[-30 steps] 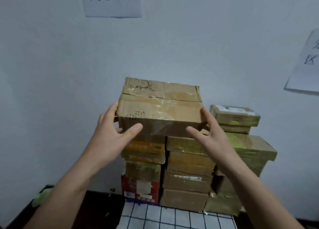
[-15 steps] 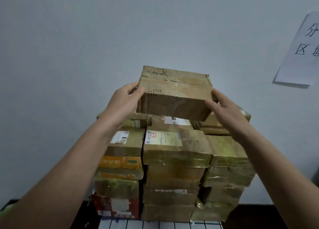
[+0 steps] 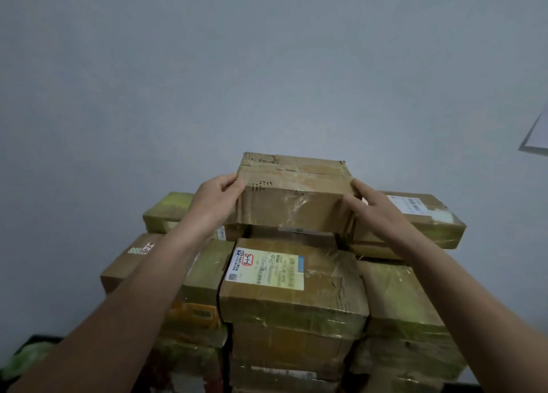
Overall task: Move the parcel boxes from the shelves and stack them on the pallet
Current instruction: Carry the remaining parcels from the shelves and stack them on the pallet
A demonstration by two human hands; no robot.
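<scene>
Holding taped box (image 3: 293,194): left hand (image 3: 218,203), right hand (image 3: 376,211); seemingly resting atop stack (image 3: 293,286).

Both forearms stretched forward, left hand (image 3: 218,203) curled over box (image 3: 293,197) end, right hand (image 3: 376,211) seemingly pinching opposite end

The stack (image 3: 292,306) shows three columns of boxes side by side; what it stands on is cut off below. The top box (image 3: 293,200) is at its far middle, touching or just above, unclear. At near left, dark floor (image 3: 47,340) carries a blurred green thing (image 3: 23,360).
</scene>
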